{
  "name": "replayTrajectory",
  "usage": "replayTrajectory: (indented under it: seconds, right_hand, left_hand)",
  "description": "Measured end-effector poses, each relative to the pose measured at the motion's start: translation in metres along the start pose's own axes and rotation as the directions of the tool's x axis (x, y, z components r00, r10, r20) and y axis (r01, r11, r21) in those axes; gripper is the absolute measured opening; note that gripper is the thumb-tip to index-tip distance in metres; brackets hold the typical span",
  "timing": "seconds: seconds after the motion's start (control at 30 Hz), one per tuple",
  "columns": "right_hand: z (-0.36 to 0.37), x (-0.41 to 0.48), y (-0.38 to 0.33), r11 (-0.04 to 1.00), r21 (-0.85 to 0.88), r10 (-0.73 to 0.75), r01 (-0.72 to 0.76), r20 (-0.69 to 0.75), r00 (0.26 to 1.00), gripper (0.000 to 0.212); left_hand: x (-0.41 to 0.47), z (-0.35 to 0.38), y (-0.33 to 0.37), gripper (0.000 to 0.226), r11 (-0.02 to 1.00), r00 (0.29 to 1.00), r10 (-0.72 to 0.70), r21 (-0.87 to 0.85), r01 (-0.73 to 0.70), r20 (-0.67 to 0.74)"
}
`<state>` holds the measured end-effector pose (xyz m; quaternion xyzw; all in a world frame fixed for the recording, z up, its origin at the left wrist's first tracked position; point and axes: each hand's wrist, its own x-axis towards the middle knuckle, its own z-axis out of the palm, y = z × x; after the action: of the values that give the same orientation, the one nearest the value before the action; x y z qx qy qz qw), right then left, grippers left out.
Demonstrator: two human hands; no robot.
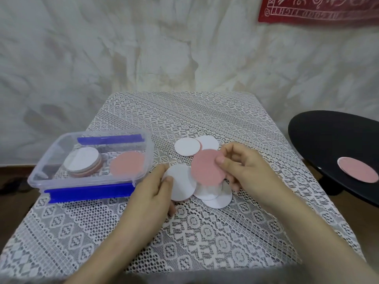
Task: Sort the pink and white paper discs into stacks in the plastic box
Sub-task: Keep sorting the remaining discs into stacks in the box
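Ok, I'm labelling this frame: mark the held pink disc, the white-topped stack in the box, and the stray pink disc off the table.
Held pink disc [206, 172]: head view, centre of its face.
White-topped stack [82, 160]: head view, top white disc.
Stray pink disc [357, 170]: head view, centre of its face.

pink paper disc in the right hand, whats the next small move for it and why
Probably carry the round pink paper disc, pinched by the right hand, left to the clear plastic box and lay it on the pink disc lying in the box's right half. The stack beside it is white on top, so pink likely belongs there.
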<state>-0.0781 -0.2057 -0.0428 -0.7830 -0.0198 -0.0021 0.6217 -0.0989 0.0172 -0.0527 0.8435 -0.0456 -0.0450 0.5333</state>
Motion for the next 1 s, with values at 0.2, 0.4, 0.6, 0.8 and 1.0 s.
replayTrajectory:
  seconds: [0.2, 0.4, 0.6, 0.8, 1.0]
  right_hand:
    - [0.037, -0.019, 0.002, 0.999, -0.021, 0.036, -0.033, 0.160, 0.987, 0.010]
    - [0.036, -0.028, 0.002, 0.923, -0.361, -0.078, 0.135, 0.167, 0.983, 0.016]
    - [0.039, -0.034, 0.000, 0.806, -0.552, -0.070, 0.212, 0.266, 0.961, 0.011]
    - [0.043, -0.033, -0.004, 0.789, -0.545, -0.191, 0.282, 0.218, 0.957, 0.019]
    - [0.042, -0.033, -0.005, 0.641, -0.688, -0.172, 0.340, 0.303, 0.937, 0.017]
  left_hand:
    - [-0.013, -0.001, 0.004, 0.015, 0.990, 0.984, 0.140, -0.023, -0.138, 0.114]
    - [-0.017, -0.010, -0.002, 0.011, 0.918, 0.963, 0.265, 0.294, -0.265, 0.041]
    - [-0.017, -0.014, -0.008, 0.011, 0.869, 0.966, 0.253, 0.425, -0.255, 0.062]
    - [-0.017, -0.012, -0.005, 0.013, 0.883, 0.950, 0.302, 0.353, -0.309, 0.075]
    - [-0.013, -0.010, -0.011, 0.015, 0.847, 0.936, 0.338, 0.404, -0.346, 0.092]
